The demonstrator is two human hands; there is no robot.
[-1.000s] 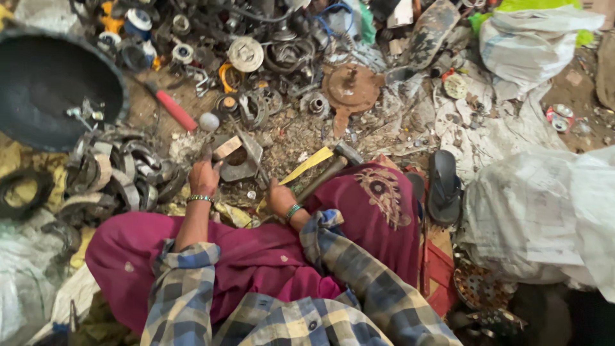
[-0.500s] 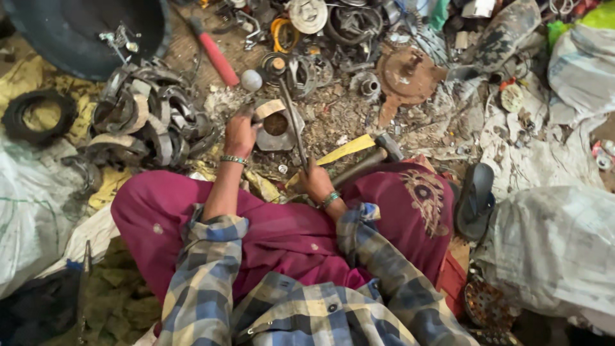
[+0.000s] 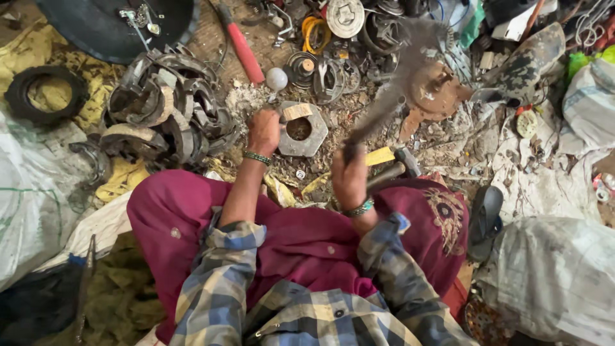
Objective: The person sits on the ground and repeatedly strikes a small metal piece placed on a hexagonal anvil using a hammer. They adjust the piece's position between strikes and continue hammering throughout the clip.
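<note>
Swinging a hammer (image 3: 391,96) with the right hand (image 3: 349,176), fist closed round the handle low down, head and shaft smeared by motion blur up over the scrap; the left hand (image 3: 264,131) is closed at the left edge of a hexagonal metal part (image 3: 301,128), whether it pinches a chisel or just steadies the part I cannot tell. To do this well, judging from the pose: keep the left fingers off the top face, aim at the centre of the part, strike square, keep the part flat on the ground so it does not skip. Part lies on bare dirt just ahead of the knees, between the two hands; grey, six-sided, with a round rusty hollow in the middle and a pale wood-coloured block (image 3: 296,111) resting on its upper rim. A second hammer (image 3: 394,172) with a yellow strip beside it lies just right of the striking hand. Round steel ball (image 3: 277,78) near the part, red-handled tool (image 3: 242,46) beyond it, pile of curved metal pieces (image 3: 160,106) to the left, black sandal (image 3: 485,218) well off right
</note>
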